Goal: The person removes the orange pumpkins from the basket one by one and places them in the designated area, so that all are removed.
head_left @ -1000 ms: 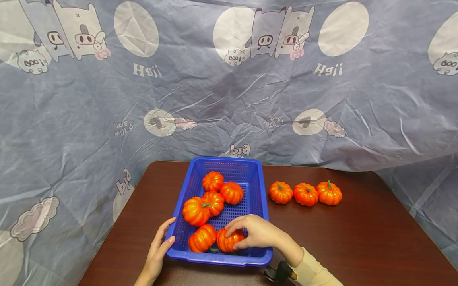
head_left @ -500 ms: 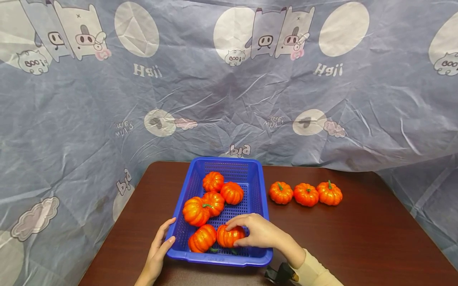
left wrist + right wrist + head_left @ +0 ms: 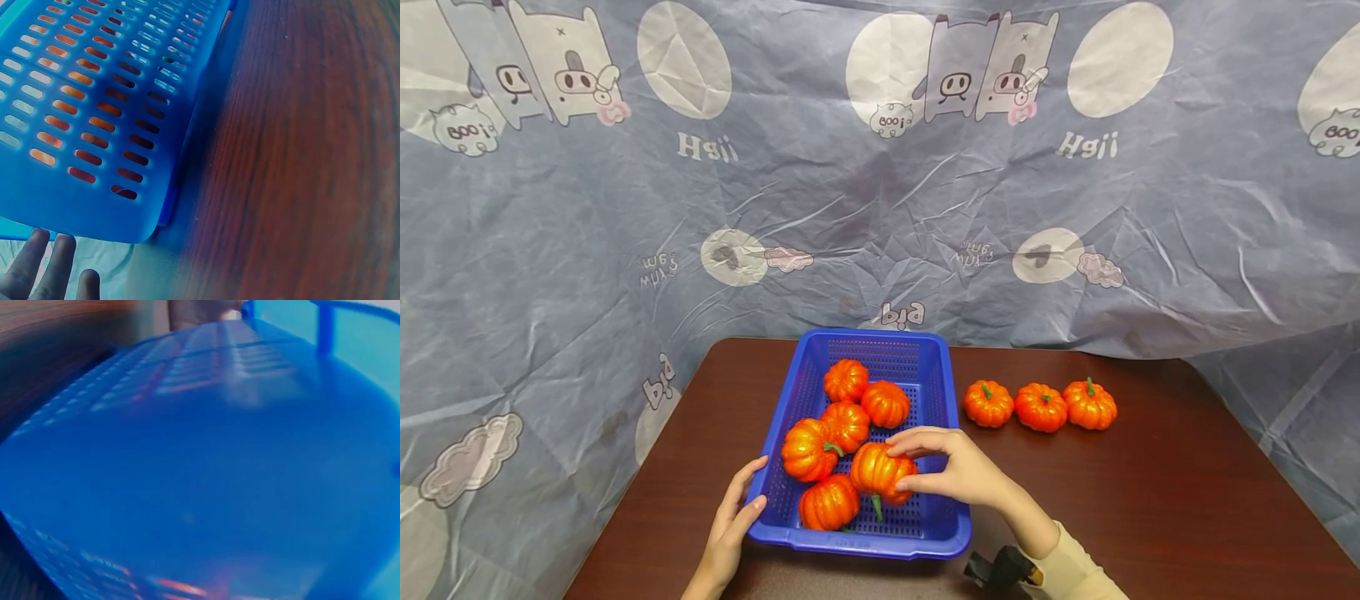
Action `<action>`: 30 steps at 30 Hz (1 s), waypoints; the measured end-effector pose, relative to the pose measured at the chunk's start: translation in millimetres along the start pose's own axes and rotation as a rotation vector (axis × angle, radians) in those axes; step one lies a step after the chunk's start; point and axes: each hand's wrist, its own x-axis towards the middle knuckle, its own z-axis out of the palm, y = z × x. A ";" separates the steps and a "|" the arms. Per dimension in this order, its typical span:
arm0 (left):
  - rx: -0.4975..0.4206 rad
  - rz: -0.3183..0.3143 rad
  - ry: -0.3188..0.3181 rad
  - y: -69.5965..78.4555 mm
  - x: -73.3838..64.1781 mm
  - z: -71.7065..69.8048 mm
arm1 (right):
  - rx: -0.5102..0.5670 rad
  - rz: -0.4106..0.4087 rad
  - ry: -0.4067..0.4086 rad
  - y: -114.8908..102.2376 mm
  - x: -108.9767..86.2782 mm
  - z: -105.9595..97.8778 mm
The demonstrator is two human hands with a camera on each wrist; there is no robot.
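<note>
In the head view my right hand (image 3: pixel 955 471) grips a small orange pumpkin (image 3: pixel 878 471) over the near right part of a blue basket (image 3: pixel 958 500). Its thumb and fingers are on the pumpkin's right side, and the green stem points toward me. My left hand (image 3: pixel 726 529) rests against the basket's left rim, thumb and index fingertip spread along it. The left wrist view shows straight fingers (image 3: pixel 59 262) at the edge of the slotted basket wall (image 3: pixel 94 206). Several other pumpkins (image 3: pixel 829 502) lie in the basket, mostly along its left side.
Three more pumpkins (image 3: pixel 1041 407) stand in a row on the brown table (image 3: pixel 1112 517), right of the basket. A printed grey-blue cloth (image 3: pixel 850 192) hangs behind. A black device (image 3: pixel 1000 571) sits at the right wrist. Blurred blue basket wall (image 3: pixel 187 475) fills the right wrist view.
My right hand has moved the gripped pumpkin away from the basket's near wall, and its stem now shows fully. The near left pumpkin has shifted slightly. The left hand stays in place.
</note>
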 end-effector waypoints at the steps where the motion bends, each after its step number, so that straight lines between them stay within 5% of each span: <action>1: 0.001 -0.003 0.006 0.0 0.1 0.2 | 0.032 0.004 0.027 -0.5 -0.3 -1.9; 19: 0.017 0.006 0.015 -0.4 0.7 -0.2 | 0.295 0.099 0.356 5.5 -21.7 -33.4; 30: 0.014 0.003 0.008 0.1 0.3 -0.2 | 0.247 0.197 0.573 17.8 -45.2 -52.1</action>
